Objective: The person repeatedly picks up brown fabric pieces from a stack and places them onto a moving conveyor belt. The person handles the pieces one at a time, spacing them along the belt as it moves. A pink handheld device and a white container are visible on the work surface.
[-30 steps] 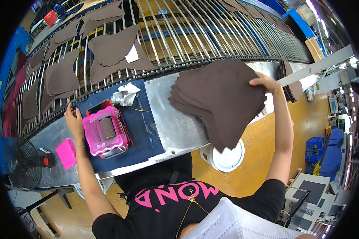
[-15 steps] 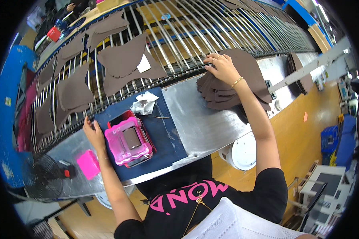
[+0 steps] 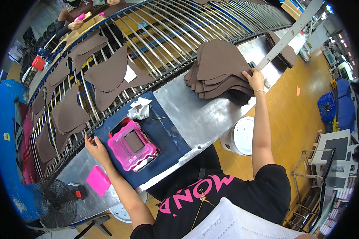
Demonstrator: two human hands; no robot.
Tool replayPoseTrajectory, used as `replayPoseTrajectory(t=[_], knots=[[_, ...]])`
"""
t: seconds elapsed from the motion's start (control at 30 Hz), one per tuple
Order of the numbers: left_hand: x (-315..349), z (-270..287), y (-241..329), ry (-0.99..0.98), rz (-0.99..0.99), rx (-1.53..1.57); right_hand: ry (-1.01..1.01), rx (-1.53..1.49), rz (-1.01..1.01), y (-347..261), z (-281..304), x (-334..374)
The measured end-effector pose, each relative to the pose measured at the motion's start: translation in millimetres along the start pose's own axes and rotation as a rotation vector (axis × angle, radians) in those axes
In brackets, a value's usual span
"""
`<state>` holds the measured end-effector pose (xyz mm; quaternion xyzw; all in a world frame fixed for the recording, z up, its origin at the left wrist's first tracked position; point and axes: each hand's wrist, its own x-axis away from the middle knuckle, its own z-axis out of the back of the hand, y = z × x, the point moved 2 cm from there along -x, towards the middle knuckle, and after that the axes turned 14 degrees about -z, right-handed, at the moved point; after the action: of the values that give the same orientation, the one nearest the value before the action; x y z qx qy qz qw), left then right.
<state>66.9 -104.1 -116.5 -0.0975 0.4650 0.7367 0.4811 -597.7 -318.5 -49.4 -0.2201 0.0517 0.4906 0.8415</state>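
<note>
A fanned stack of dark brown cut pieces [image 3: 223, 63], like leather or fabric, lies on the metal table at right of centre. My right hand [image 3: 254, 79] grips the right corner of its upper pieces, fingers and thumb at the edge. How many pieces it pinches is hidden. My left hand [image 3: 95, 148] rests at the roller rack's near edge, fingers apart and holding nothing visible. Just right of it, a pink plastic basket [image 3: 125, 159] with a dark brown block [image 3: 135, 142] in it stands on a dark blue mat [image 3: 167, 137].
More brown pieces [image 3: 70, 111] lie on the metal roller rack [image 3: 163, 47], one bearing a white card [image 3: 130, 74]. Crumpled white paper [image 3: 139, 108], a pink lid [image 3: 98, 181] and a black fan [image 3: 55, 201] are close by. A slanted metal bar [image 3: 287, 38] crosses beyond the stack. Another person's hand [image 3: 75, 25] shows far left.
My right hand has moved from the stack's far left side to its right corner and closed there. My left hand stays by the rack edge. The whole view has turned and shifted.
</note>
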Motion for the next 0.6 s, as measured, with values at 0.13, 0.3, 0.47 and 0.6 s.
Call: replayPoseTrajectory(t=[0.13, 0.3, 0.47, 0.6], knots=[[0, 0, -7, 0.020, -0.001, 0.057, -0.071, -0.016, 0.015, -12, 17, -5], [-1, 1, -10, 0.046, -0.012, 0.098, -0.270, -0.135, 0.019, -39, 64, 12], [-8, 15, 8, 0.127, 0.078, 0.246, -0.263, -0.492, 0.155, -93, 134, 52], [-25, 45, 47, 0.198, 0.027, 0.356, -0.246, -0.856, 0.218, -136, 167, 82]])
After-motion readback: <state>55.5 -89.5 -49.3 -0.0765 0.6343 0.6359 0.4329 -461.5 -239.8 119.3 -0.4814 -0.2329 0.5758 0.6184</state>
